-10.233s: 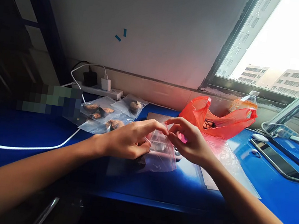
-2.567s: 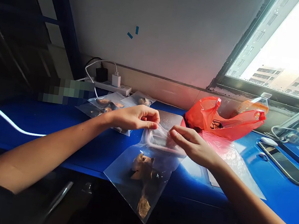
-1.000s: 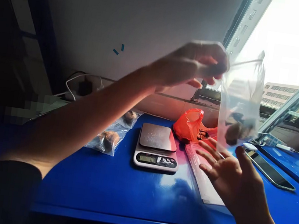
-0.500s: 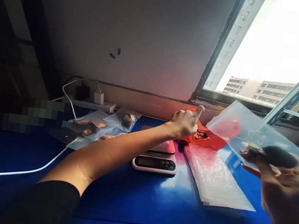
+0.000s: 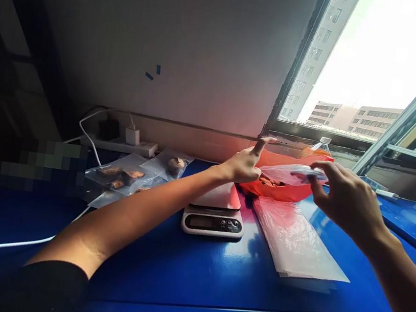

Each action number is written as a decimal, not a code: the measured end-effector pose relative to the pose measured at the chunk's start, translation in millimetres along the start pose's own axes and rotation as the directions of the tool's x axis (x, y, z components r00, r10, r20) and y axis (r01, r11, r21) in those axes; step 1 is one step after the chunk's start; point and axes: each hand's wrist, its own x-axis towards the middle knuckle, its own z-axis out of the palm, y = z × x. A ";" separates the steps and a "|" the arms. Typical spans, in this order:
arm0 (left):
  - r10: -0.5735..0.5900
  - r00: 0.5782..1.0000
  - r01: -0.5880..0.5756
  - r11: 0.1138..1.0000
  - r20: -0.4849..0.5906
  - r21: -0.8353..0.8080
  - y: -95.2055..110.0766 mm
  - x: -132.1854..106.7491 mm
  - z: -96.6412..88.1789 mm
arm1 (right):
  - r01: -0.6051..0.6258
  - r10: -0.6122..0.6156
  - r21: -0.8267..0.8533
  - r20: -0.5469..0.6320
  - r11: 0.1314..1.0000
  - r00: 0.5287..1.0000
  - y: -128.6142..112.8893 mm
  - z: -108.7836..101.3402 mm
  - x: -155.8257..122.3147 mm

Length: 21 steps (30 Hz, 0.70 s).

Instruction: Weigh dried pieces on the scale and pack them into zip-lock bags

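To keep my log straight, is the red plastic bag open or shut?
Open: the red plastic bag gapes at the top, and brown pieces show inside it.

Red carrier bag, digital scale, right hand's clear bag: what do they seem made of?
Red carrier bag: probably thin plastic film; light glows through its folds.
Digital scale: smooth white, likely hard plastic; its reflective platform may be metal.
Clear bag in the right hand: likely flexible plastic, as red shows through it.
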 end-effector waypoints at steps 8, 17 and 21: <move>-0.093 0.993 0.097 0.993 0.071 -0.065 30.2 -51.5 -9.8 | -0.031 0.026 0.017 0.250 0.999 0.968 -4.6 8.5 60.5; -0.269 0.963 0.269 0.963 -0.026 0.007 31.1 -153.2 -62.4 | -0.353 0.337 -0.049 -0.197 0.935 0.921 -9.1 -9.9 55.8; -0.331 0.924 0.324 0.944 -0.193 -0.070 24.7 -175.4 -78.2 | -0.366 0.410 0.186 -0.461 0.912 0.787 -16.3 -27.7 37.9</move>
